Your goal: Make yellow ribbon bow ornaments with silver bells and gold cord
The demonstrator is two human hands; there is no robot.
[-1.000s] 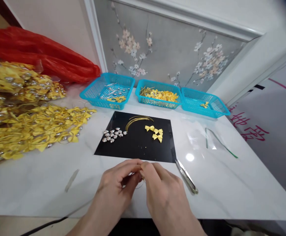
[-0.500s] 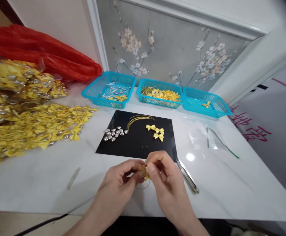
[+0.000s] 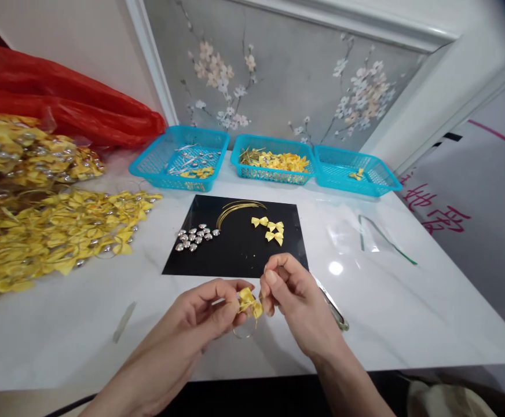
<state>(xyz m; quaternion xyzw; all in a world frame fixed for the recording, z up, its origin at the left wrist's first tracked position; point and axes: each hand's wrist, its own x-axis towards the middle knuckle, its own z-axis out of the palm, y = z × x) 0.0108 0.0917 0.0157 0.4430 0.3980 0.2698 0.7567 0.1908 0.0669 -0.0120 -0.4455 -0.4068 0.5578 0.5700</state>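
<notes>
Between thumb and fingers, my left hand [image 3: 209, 315] pinches a yellow bow [image 3: 251, 303] with a thin wire loop hanging under it. My right hand [image 3: 289, 289] is closed just to the right of the bow; its fingertips are pressed together, and whatever they pinch is too small to make out. Beyond the hands lies a black mat [image 3: 230, 255]. On it are silver beads [image 3: 193, 238] at the left, curved gold wires [image 3: 230, 209] at the top and several yellow bows [image 3: 274, 227] at the right.
Scissors [image 3: 333, 304] lie partly behind my right hand. Three blue baskets [image 3: 178, 179] [image 3: 274, 175] [image 3: 357, 185] stand along the wall. Piled yellow bows with beads [image 3: 61, 226] and a red bag [image 3: 61, 98] fill the left. A green-edged clear bag [image 3: 372, 240] lies at the right.
My hands have moved apart a little, and the yellow bow now shows more fully in my left fingers. The camera view has shifted slightly to the right.
</notes>
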